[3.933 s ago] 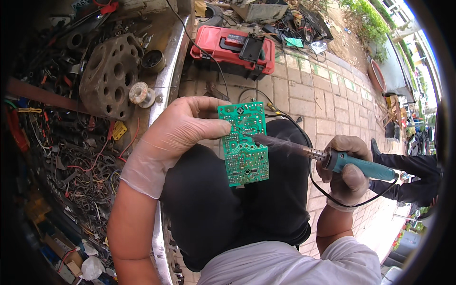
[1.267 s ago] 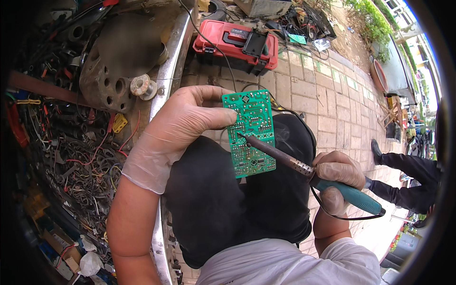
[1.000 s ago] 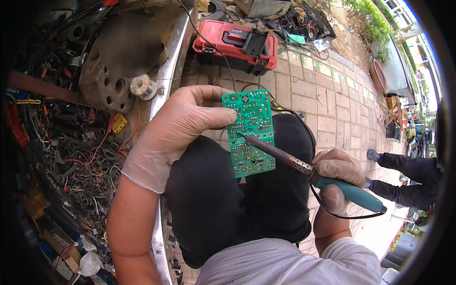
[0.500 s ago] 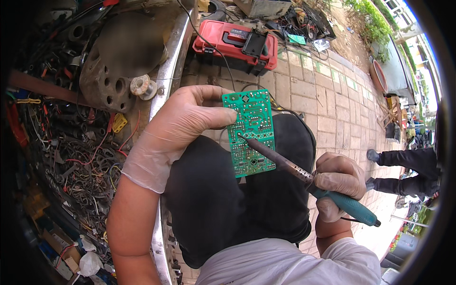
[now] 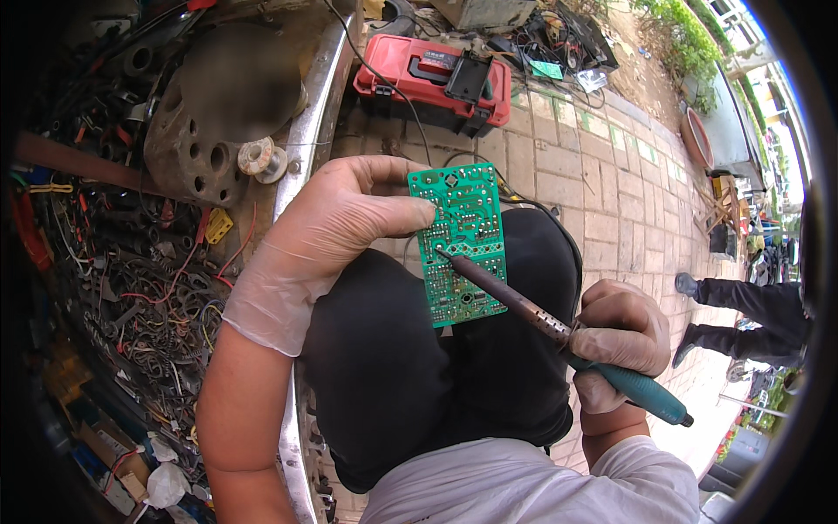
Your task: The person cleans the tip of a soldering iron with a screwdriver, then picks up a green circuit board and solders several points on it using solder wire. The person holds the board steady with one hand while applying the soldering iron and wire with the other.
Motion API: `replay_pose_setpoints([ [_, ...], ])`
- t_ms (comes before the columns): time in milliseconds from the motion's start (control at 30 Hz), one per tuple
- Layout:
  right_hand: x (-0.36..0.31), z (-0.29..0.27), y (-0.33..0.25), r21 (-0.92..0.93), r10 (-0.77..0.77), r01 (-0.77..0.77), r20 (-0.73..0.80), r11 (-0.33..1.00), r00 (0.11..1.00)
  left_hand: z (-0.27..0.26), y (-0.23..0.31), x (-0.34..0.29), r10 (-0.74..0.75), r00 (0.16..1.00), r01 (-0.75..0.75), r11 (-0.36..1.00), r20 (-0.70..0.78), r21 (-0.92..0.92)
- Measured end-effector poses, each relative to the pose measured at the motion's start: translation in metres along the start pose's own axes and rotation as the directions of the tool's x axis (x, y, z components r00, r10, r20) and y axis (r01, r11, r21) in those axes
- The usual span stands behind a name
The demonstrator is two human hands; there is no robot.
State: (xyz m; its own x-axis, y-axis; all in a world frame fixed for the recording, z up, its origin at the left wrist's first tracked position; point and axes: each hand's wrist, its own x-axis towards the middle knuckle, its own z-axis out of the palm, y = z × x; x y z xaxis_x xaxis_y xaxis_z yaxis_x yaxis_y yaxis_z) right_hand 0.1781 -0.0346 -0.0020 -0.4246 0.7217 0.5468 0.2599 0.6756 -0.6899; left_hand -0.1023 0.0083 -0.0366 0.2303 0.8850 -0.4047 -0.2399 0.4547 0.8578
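A green circuit board (image 5: 467,284) with many solder joints is held over my knees, its solder side facing up. My left hand (image 5: 349,203), in a clear glove, grips its upper left edge, with the thumb on top and the other fingers partly hidden behind it. In my gloved right hand (image 5: 621,332) is a soldering iron (image 5: 515,301) with a teal handle and a perforated metal barrel. Its dark tip meets the board near the left middle; whether it touches or hovers just above I cannot tell.
On the left stands a metal-edged bench (image 5: 305,210) littered with wires and parts, with a solder spool (image 5: 262,161) near its edge. A red toolbox (image 5: 428,79) sits on the brick paving ahead, a black cable running past it. Another person's legs (image 5: 742,314) show at right.
My right hand and the soldering iron have shifted slightly to the left, with the tip staying at nearly the same spot. The board and my left hand are almost still.
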Motion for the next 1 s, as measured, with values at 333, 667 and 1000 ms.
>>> replay_pose_setpoints([
  [333,0.002,-0.003,0.002,-0.063,-0.045,0.048,0.045,0.997,0.998,-0.004,-0.003,0.003,0.004,1.000,-0.004,1.000,0.016,0.013],
  [667,0.001,-0.011,0.007,0.154,0.008,0.001,-0.058,0.988,0.998,-0.003,-0.003,0.002,-0.009,1.000,0.009,1.000,0.026,-0.007],
  [1000,0.018,0.010,0.033,0.481,0.366,-0.118,-0.462,0.869,0.808,0.003,0.002,-0.001,-0.015,0.999,0.014,1.000,0.051,0.018],
])
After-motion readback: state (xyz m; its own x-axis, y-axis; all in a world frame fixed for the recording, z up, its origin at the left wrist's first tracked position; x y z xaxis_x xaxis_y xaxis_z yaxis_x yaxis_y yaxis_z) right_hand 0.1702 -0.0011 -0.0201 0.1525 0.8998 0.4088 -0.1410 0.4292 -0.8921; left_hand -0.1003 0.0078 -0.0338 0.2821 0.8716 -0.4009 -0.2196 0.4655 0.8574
